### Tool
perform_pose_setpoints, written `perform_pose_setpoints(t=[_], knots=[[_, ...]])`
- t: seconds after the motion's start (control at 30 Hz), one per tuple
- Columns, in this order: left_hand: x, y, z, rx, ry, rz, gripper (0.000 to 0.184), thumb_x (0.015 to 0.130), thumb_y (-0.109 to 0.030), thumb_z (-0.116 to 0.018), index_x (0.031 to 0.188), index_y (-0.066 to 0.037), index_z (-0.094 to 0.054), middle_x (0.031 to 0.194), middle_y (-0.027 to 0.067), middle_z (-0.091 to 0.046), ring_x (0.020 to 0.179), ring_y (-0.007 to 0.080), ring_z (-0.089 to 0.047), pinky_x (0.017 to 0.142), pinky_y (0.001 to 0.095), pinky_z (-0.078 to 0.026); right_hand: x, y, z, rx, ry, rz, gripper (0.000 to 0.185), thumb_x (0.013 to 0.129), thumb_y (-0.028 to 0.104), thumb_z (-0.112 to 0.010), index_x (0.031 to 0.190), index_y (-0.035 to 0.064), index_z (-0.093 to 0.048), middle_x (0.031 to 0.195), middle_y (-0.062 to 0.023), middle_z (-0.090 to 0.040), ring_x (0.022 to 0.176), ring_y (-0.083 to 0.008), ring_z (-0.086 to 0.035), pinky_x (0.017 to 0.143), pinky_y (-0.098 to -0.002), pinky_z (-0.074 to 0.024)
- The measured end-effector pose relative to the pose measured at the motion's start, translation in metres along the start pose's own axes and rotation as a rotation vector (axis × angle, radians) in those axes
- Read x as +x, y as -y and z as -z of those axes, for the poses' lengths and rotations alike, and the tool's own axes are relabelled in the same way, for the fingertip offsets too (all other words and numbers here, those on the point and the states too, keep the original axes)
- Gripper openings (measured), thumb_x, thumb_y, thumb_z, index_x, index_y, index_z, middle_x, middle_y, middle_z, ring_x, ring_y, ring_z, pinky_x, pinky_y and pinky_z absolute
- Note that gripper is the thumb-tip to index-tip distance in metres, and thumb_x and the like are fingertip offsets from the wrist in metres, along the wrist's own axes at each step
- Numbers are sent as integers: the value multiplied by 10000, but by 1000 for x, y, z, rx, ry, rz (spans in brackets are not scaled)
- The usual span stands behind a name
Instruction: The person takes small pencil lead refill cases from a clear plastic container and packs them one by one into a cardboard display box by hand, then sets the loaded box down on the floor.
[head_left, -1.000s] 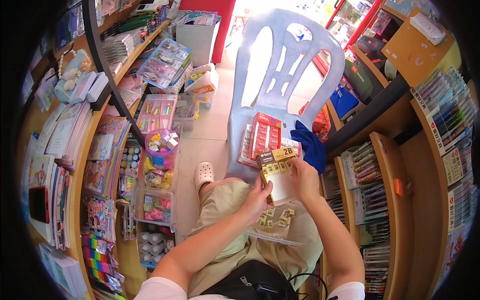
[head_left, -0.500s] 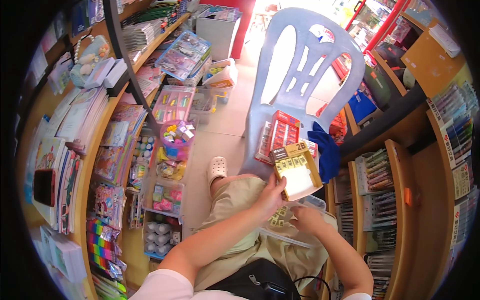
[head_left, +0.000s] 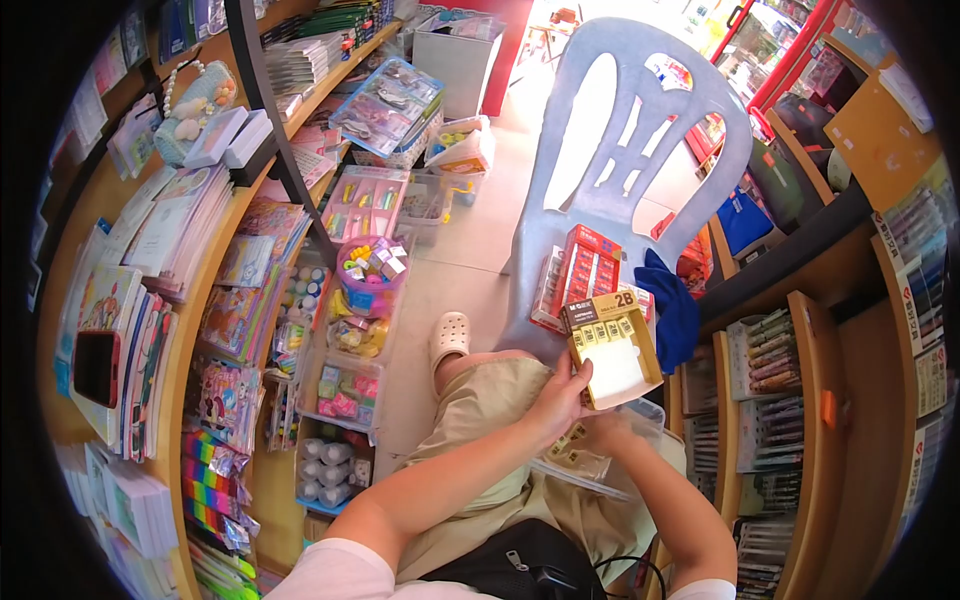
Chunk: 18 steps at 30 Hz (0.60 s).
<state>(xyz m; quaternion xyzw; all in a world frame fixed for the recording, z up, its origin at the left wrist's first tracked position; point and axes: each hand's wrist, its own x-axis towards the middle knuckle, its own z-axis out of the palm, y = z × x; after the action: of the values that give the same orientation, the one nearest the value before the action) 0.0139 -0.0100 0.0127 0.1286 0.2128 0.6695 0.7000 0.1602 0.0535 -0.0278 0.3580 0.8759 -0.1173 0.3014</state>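
Note:
My left hand [head_left: 562, 402] grips the lower left side of an open cardboard box [head_left: 616, 374] marked 2B, tilted towards me. A row of small yellow-and-black erasers [head_left: 607, 333] fills the box's upper end; its white bottom shows below them. Under the box, a clear plastic container [head_left: 590, 482] rests on my lap with several more such erasers [head_left: 570, 446] inside. My right hand [head_left: 612, 436] is over the container, close beneath the box's lower edge. Its fingers are hidden, so what they hold cannot be seen.
A blue plastic chair [head_left: 545, 235] stands ahead, bearing red boxes [head_left: 590, 268] and a dark blue cloth [head_left: 665, 305]. Shelves of books [head_left: 170, 235] line the left, with plastic bins [head_left: 345, 385] beside them. Pen racks [head_left: 765, 350] stand close on the right.
The view has shifted, moving the scene slightly right and down. My right hand has moved up and left relative to the box, and its fingers have gone out of sight. My left hand keeps its grip.

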Motion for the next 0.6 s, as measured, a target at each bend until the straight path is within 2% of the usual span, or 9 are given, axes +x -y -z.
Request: perform_pose_setpoints(t=[0.1, 0.2, 0.3, 0.4, 0.47, 0.57, 0.6], knots=[[-2, 0, 0, -3, -7, -1, 496, 970, -289, -404, 1398, -210, -165, 1353, 39, -370, 1195, 252, -462, 882, 525, -466, 0, 6, -4, 10, 34, -75, 776, 676, 441, -702, 1309, 94, -419, 1309, -143, -465, 1205, -289, -446, 981, -396, -387], [-2, -1, -2, 9, -6, -1, 485, 969, -284, -407, 1386, -193, -175, 1346, 46, -373, 1201, 252, -455, 880, 523, -468, -4, 12, -6, -18, -135, -36, 660, 667, 447, -704, 1181, 69, -535, 1184, -146, -558, 1070, -298, -547, 902, -403, -446], [-2, -1, 1, 10, 21, 5, 504, 963, -262, -443, 1384, -224, -169, 1354, 27, -344, 1215, 202, -428, 897, 479, -463, -12, 15, 4, -24, -97, -48, 514, 670, 424, -676, 1040, 71, -624, 1060, -126, -612, 975, -279, -589, 811, -390, -482], [-2, 0, 2, 24, 19, -7, 515, 958, -242, -460, 1383, -234, -170, 1343, 31, -353, 1209, 200, -430, 903, 464, -458, -43, 27, 50, 2, -41, -138, 408, 652, 404, -677, 874, 61, -668, 889, -136, -656, 821, -276, -636, 718, -380, -507], [-3, -1, 1, 27, 21, -14, 521, 954, -227, -471, 1380, -243, -172, 1327, 38, -370, 1199, 199, -438, 907, 453, -455, -66, 19, 66, 72, -117, -107, 394, 642, 392, -679, 828, 44, -665, 818, -156, -654, 773, -290, -639, 694, -383, -508], [-2, -1, 0, 27, 19, 0, 562, 950, -200, -466, 1399, -225, -130, 1345, 57, -363, 1213, 245, -437, 923, 496, -448, -104, 10, 101, 182, -212, -101, 395, 638, 380, -678, 807, 23, -656, 774, -175, -651, 739, -313, -638, 678, -390, -505], [-3, -1, -1, 31, 21, 0, 551, 949, -199, -473, 1390, -232, -144, 1325, 57, -380, 1199, 226, -444, 913, 470, -454, -114, 7, 113, 220, -242, -107, 398, 639, 377, -677, 807, 16, -653, 770, -179, -650, 735, -321, -636, 676, -393, -504]])
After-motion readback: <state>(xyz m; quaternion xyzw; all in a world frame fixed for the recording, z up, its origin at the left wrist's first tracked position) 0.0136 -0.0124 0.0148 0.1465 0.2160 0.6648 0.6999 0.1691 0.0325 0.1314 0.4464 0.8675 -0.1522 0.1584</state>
